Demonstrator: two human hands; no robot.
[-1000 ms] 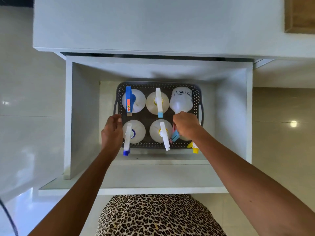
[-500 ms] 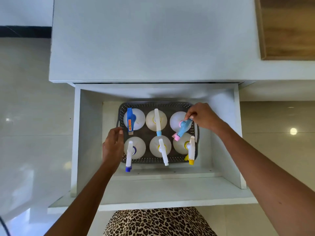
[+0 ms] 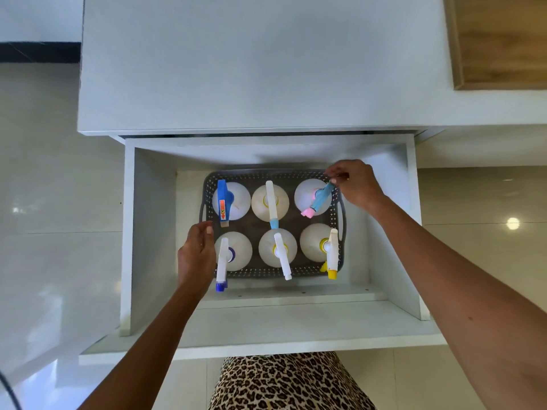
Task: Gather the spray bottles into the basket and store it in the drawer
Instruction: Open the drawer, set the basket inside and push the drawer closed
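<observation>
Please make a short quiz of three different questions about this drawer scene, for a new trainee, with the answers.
1. How many spray bottles stand in the dark grey perforated plastic basket?
2. True or false: the white drawer is already pushed shut.
3. Which does the right hand touch? A) the yellow-tipped white trigger B) the light blue trigger with pink nozzle C) the dark blue trigger with orange label

Key: 1. Six. 2. False, it stands open. 3. B. The left hand is beside the basket's left edge.
</observation>
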